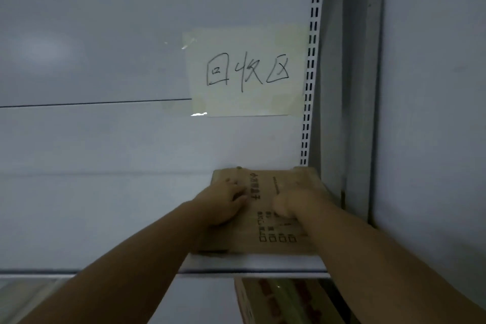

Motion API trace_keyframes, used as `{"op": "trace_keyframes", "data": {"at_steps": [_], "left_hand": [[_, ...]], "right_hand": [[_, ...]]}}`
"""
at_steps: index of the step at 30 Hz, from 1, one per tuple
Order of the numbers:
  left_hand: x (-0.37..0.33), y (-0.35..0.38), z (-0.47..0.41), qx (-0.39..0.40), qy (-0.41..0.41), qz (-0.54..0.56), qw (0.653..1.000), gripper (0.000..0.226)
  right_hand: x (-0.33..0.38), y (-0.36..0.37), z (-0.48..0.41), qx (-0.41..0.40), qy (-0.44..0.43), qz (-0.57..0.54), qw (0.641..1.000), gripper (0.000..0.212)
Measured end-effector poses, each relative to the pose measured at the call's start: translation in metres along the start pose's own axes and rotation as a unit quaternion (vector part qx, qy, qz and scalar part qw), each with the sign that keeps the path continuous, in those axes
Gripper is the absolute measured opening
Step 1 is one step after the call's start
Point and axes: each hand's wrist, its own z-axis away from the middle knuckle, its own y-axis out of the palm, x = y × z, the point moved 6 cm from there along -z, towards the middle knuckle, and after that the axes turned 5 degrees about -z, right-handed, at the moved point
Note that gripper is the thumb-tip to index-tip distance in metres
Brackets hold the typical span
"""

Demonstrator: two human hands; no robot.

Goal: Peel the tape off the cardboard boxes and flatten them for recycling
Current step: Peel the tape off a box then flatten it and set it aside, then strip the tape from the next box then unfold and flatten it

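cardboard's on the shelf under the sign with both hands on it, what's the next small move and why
Probably lift both hands off and draw them back. The flattened cardboard lies flat on the shelf, its far edge near the back panel, below the handwritten sign. The left hand and right hand rest on top of it; their grip is too blurred to read.

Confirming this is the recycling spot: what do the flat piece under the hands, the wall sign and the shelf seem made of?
Flat piece: brown matte cardboard, printed black, likely a flattened box. Wall sign: pale paper with handwritten marker strokes, under glossy clear tape glinting at the edges. Shelf: smooth pale painted metal, probably, judging by its thin lip.
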Motion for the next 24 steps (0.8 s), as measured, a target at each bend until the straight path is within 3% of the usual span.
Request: {"op": "trace_keyframes", "data": {"at_steps": [2, 4, 8, 11, 17, 24], "left_hand": [[0.009, -0.002, 0.020, 0.011, -0.024, -0.004, 1.000, 0.042], [0.027, -0.009, 0.043, 0.013, -0.053, 0.010, 0.998, 0.043], [0.093, -0.039, 0.096, 0.001, -0.160, -0.031, 0.987, 0.055], [0.157, -0.066, 0.150, -0.024, -0.237, -0.079, 0.968, 0.057], [0.266, -0.107, 0.272, -0.055, -0.301, -0.160, 0.939, 0.058], [0.392, -0.133, 0.402, -0.064, -0.333, -0.156, 0.928, 0.057]], "right_hand": [[0.015, -0.009, 0.010, -0.018, -0.009, -0.003, 1.000, 0.048], [0.043, -0.009, 0.014, -0.046, -0.051, 0.034, 0.997, 0.063], [0.136, 0.015, 0.051, -0.062, -0.278, 0.116, 0.952, 0.056], [0.212, 0.039, 0.097, -0.059, -0.379, 0.148, 0.912, 0.058], [0.356, 0.084, 0.169, -0.052, -0.471, 0.174, 0.863, 0.062], [0.501, 0.124, 0.239, -0.009, -0.507, 0.152, 0.848, 0.063]]}}
